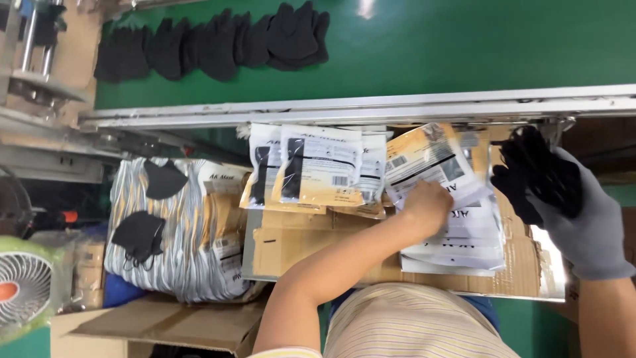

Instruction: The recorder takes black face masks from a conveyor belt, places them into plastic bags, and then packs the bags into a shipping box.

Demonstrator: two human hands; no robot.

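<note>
While the bare left hand (pixel 427 205) presses down on a loose stack of flat white-and-orange plastic pouches (pixel 457 229), its fingers are curled under and hidden, so whether they pinch a pouch cannot be told. That stack lies on a flattened brown cardboard sheet (pixel 298 248) covering the surface in front of the person. Just left of the hand, a second batch of the same pouches (pixel 318 166), each showing a black mask through its clear window, fans out along the sheet's far edge. The right hand (pixel 589 222), in a grey knit glove, is raised at the right side with its fingers closed around a bundle of black fabric face masks (pixel 533 172). Beyond a metal rail (pixel 358 106), a row of black masks (pixel 212 43) rests on a green conveyor belt (pixel 464 46). At left, two more black masks (pixel 149 212) lie on a striped sack (pixel 185 258), near a small white fan (pixel 23 292).
</note>
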